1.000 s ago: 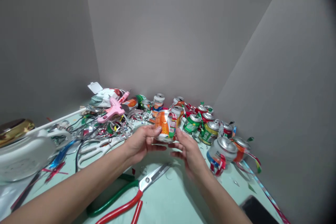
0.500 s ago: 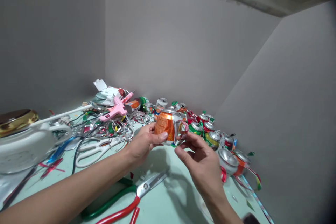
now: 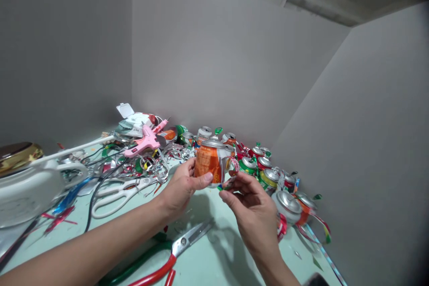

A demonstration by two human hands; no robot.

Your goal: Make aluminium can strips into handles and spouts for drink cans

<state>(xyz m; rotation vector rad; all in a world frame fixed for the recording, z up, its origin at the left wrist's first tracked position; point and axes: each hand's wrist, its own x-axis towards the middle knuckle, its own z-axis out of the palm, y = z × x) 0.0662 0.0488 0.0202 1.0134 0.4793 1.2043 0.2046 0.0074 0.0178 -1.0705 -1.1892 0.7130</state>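
My left hand is closed round an orange soda can, holding it upright above the table. The can has a silver top with a small green loop above it. At the can's right side, thumb and fingers of my right hand pinch a thin strip of can metal near the can's base. Part of the strip is hidden by my fingers. Beneath my hands lie large scissors with red and green handles, blades pointing to the far right.
Several decorated cans stand to the right. At left are white-handled scissors, a pink glue gun, metal scraps, a dark cable and a white pot. A grey wall rises behind.
The can has shifted slightly left in view, and the green loop now shows above its top. My right hand has moved slightly left and down, still at the can's lower right side.
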